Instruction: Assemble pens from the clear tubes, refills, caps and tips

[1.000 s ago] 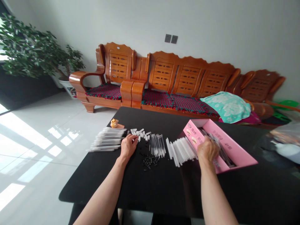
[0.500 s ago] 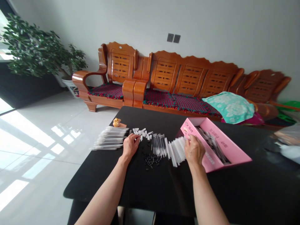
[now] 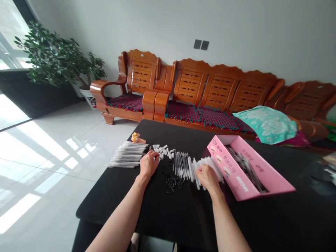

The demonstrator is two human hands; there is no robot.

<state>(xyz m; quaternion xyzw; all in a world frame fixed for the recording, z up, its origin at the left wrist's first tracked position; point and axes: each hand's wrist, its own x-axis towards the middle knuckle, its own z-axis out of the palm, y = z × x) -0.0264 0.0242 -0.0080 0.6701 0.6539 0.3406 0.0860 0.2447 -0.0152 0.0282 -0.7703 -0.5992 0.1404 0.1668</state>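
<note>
Clear pen tubes [image 3: 207, 171] lay fanned on black table [image 3: 110, 206], beside pink carton [image 3: 244, 182]. Right hand [image 3: 208, 177] half-open on tubes; grip unclear. Left hand [image 3: 149, 164] loosely curled, touching white caps [image 3: 162, 151]; hold unclear. Small black tips [image 3: 172, 183] lay between both hands.

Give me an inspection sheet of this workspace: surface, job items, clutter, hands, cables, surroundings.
Surface: black table, parts spread across it.
Job items: small white pieces in a loose pile; thin clear tubes in a row; black-ended tubes lined up; small black pieces scattered; open pink carton holding dark-tipped sticks.
Clutter: small orange figurine near the far table edge.
Hands: left hand beside the white pieces; right hand on a spread of white tubes.
Cables: nothing seen.
Surroundings: wooden sofa, teal towel, potted plant, tiled floor.
</note>
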